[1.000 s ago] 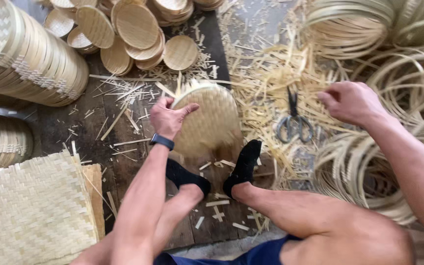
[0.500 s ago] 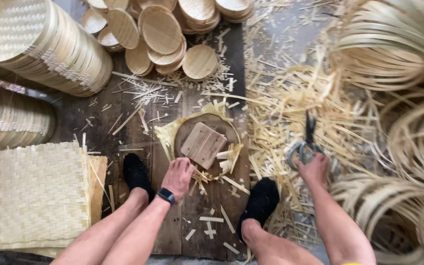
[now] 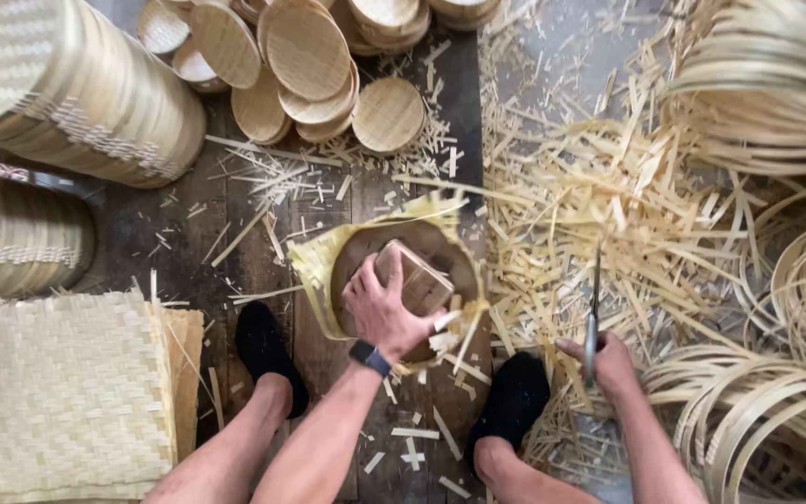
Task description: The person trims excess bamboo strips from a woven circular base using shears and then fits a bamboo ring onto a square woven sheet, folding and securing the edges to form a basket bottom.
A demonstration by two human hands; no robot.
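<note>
Dark plank floor (image 3: 188, 233) littered with pale bamboo offcuts; heaviest drift of loose yellow bamboo strips (image 3: 590, 205) at 2 o'clock of centre; coils of bent bamboo hoops (image 3: 776, 392) from 1 to 4 o'clock; large stacked rolls of woven bamboo rings (image 3: 67, 93) at 10 o'clock; flat pile of square woven bamboo mats (image 3: 58, 392) at 8 o'clock; heap of small round woven lids (image 3: 310, 65) at 12 o'clock.

Change noted: a second ago the left hand was pressed on a domed woven piece and the right hand was reaching empty toward the scissors on the strips; half a second ago the round frame lay exposed with the block on it and the right hand was closing on the scissors; now the scissors are lifted and the block is gripped. Judgement: the piece is seated and held down, trimming of the surplus edge is ready to begin.

Work piece: round dark mould lined with a pale woven bamboo sheet (image 3: 403, 280) at centre, between two black-socked feet (image 3: 268, 350); ragged yellow edge standing proud at 9 to 12 o'clock.

Left hand (image 3: 384, 303): palm down, fingers curled round the small brown wooden block (image 3: 417, 275), wrist with dark watch at 6 o'clock.

Right hand (image 3: 608, 364): at 4 o'clock, closed on the handles of grey metal scissors (image 3: 592, 317), blades pointing to 12 o'clock; blade opening cannot be told through blur.
</note>
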